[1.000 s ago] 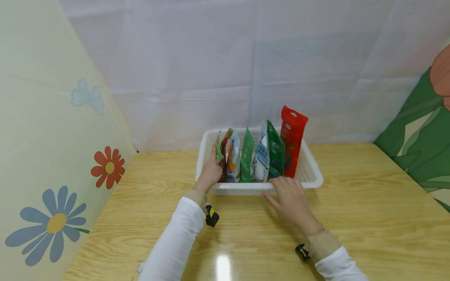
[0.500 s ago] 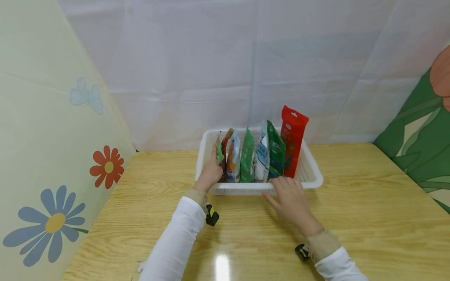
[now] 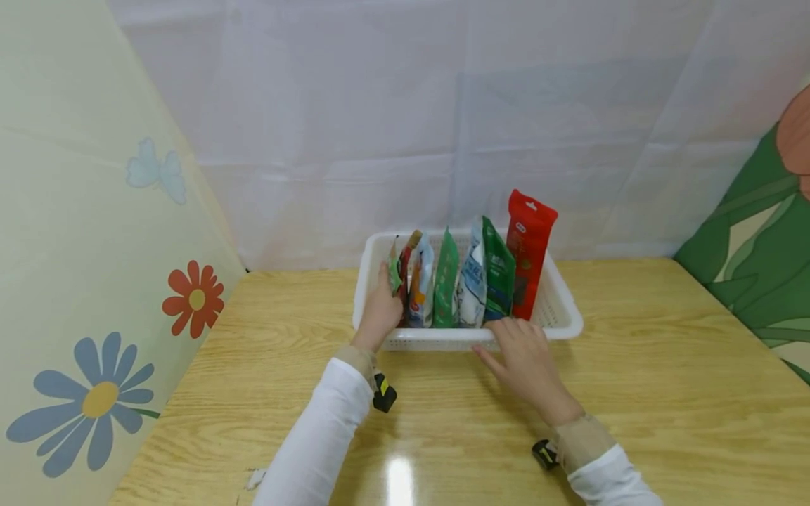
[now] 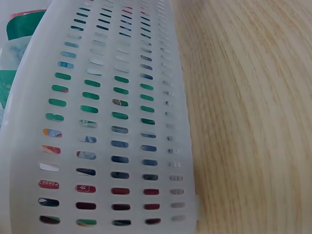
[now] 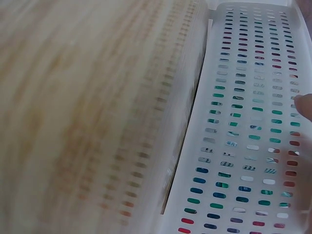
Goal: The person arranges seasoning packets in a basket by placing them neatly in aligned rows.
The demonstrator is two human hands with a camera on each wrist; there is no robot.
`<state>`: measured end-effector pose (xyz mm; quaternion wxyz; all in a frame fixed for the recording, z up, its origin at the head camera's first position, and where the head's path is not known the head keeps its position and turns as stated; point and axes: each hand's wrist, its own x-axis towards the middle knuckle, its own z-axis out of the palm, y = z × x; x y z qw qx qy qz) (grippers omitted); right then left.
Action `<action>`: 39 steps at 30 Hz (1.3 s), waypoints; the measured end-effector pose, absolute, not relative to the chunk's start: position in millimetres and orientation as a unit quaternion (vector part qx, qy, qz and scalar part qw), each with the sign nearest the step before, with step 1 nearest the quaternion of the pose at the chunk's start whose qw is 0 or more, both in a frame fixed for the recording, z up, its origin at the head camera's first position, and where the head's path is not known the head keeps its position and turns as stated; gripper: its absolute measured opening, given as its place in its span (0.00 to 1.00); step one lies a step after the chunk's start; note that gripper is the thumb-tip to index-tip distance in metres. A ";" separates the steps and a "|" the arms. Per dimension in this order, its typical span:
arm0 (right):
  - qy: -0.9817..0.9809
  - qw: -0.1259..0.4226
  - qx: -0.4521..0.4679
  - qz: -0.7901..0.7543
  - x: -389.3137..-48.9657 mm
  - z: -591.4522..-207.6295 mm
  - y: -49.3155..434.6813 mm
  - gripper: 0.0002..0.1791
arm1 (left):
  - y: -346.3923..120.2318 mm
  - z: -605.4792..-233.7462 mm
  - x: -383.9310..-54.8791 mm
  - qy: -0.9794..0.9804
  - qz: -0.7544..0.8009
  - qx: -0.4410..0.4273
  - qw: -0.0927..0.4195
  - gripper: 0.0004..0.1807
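Observation:
A white perforated plastic basket (image 3: 563,330) holds a row of upright food packets. My left hand (image 3: 382,306) reaches into its left end, its extended fingers lying along a small green packet (image 3: 395,274); part of that packet is hidden behind the hand. Right beside it stands a dark red packet (image 3: 405,281) with a brownish-gold top. My right hand (image 3: 522,351) grips the front rim, fingers over the edge and thumb (image 5: 304,105) against the outer wall. In the left wrist view the basket wall (image 4: 107,117) fills the left half, and no hand shows.
Rightward in the basket stand a white-blue packet (image 3: 420,288), a green packet (image 3: 446,281), another white-blue bag (image 3: 471,288), a dark green bag (image 3: 498,270) and a tall red packet (image 3: 529,246). Beneath is a wooden table (image 3: 664,365); a white cloth (image 3: 342,140) hangs behind.
The left forearm and hand have shifted very slightly to the right. The right hand keeps its place on the rim, and the packets stand as before.

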<state>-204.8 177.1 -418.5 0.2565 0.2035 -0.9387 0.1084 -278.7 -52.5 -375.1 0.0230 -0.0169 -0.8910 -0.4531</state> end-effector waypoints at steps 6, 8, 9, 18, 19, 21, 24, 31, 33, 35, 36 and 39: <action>-0.938 0.258 0.206 0.108 -205.1 -418.5 177.7 0.22 | -55.5 -374.7 -280.8 -0.889 -0.457 -0.033 0.018 0.33; -0.937 0.261 0.208 0.109 -205.0 -418.4 177.7 0.22 | -57.0 -374.3 -281.2 -0.889 -0.456 -0.039 0.010 0.34; -0.937 0.260 0.208 0.109 -204.9 -418.1 177.5 0.22 | -57.9 -373.9 -281.5 -0.888 -0.457 -0.040 0.004 0.34; -0.935 0.264 0.212 0.105 -204.9 -418.2 177.1 0.22 | -62.8 -370.0 -278.8 -0.880 -0.471 -0.054 -0.017 0.36; -0.935 0.264 0.211 0.105 -205.0 -418.0 177.0 0.22 | -62.7 -370.1 -278.9 -0.881 -0.469 -0.054 -0.017 0.36; -0.936 0.263 0.210 0.105 -204.7 -417.9 176.6 0.21 | -62.4 -370.3 -279.3 -0.884 -0.464 -0.053 -0.017 0.35; -0.937 0.263 0.208 0.104 -204.0 -417.1 175.6 0.21 | -61.4 -370.0 -280.0 -0.889 -0.454 -0.052 -0.013 0.33; -0.933 0.270 0.212 0.104 -203.2 -416.7 175.6 0.21 | -59.4 -371.3 -279.4 -0.889 -0.454 -0.053 0.011 0.35; -0.933 0.272 0.213 0.105 -203.6 -417.4 176.1 0.21 | -59.3 -372.4 -279.1 -0.889 -0.454 -0.057 0.017 0.36; -0.933 0.271 0.212 0.105 -203.9 -418.2 177.0 0.21 | -58.7 -373.2 -279.0 -0.889 -0.454 -0.059 0.019 0.35; -0.934 0.270 0.211 0.104 -204.3 -418.6 177.3 0.21 | -58.6 -373.7 -279.1 -0.888 -0.455 -0.060 0.020 0.35; -0.935 0.267 0.210 0.100 -205.2 -419.5 178.0 0.22 | -58.5 -374.7 -279.2 -0.888 -0.456 -0.060 0.023 0.36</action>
